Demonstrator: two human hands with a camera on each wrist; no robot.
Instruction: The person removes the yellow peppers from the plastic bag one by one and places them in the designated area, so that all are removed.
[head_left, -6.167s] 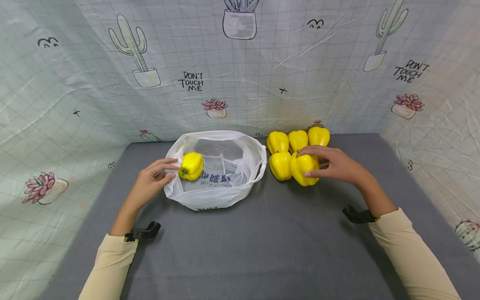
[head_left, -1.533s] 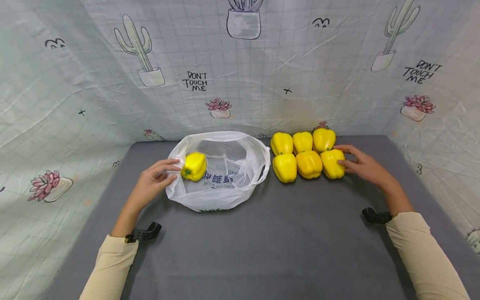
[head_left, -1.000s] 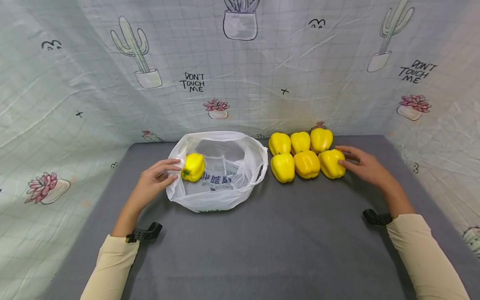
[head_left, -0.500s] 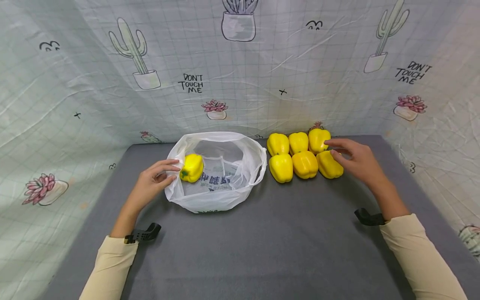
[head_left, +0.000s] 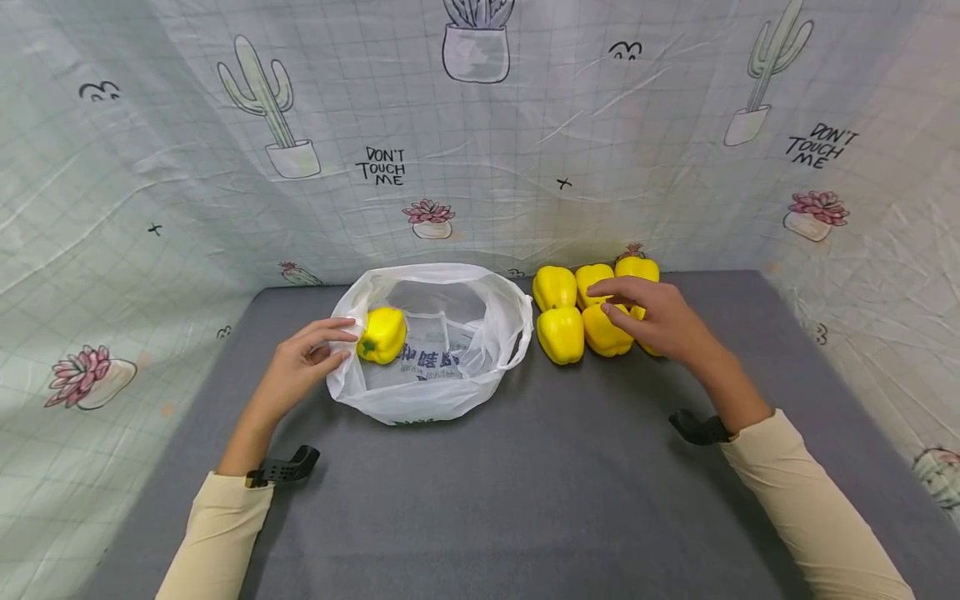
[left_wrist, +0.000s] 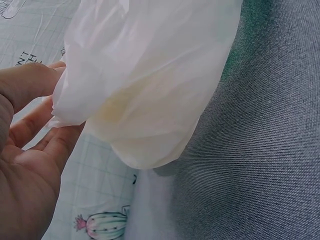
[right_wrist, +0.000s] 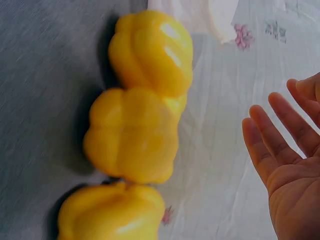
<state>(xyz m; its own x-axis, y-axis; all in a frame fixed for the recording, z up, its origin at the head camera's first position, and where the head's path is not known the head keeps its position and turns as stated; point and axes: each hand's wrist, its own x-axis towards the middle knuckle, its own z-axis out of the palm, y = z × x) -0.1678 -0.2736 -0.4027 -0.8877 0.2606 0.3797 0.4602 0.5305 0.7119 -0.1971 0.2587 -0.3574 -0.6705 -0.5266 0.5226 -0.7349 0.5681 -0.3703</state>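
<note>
My left hand [head_left: 300, 367] pinches the left rim of a white plastic bag [head_left: 420, 406], which stands with its mouth wide apart. In the left wrist view the fingers [left_wrist: 62, 142] and thumb hold a fold of the film. One yellow bell pepper [head_left: 383, 335] lies inside the bag against that side. To the right, my right hand [head_left: 663, 325] hovers over a front row of bell peppers, nearest the middle pepper [head_left: 606, 332], holding nothing. The right wrist view shows its fingers [right_wrist: 280, 150] apart from the middle pepper [right_wrist: 131, 135]. It partly hides the front row's right-end pepper.
A back row of bell peppers [head_left: 555, 287] sits directly behind the front row, close to the patterned cloth backdrop [head_left: 487, 150]. The left front pepper [head_left: 560, 336] stands just right of the bag. A dark grey cloth [head_left: 480, 508] covers the table.
My right hand has let go of the pepper at the front row's right end, lifted, and moved left above the middle one. My left hand keeps its hold on the bag.
</note>
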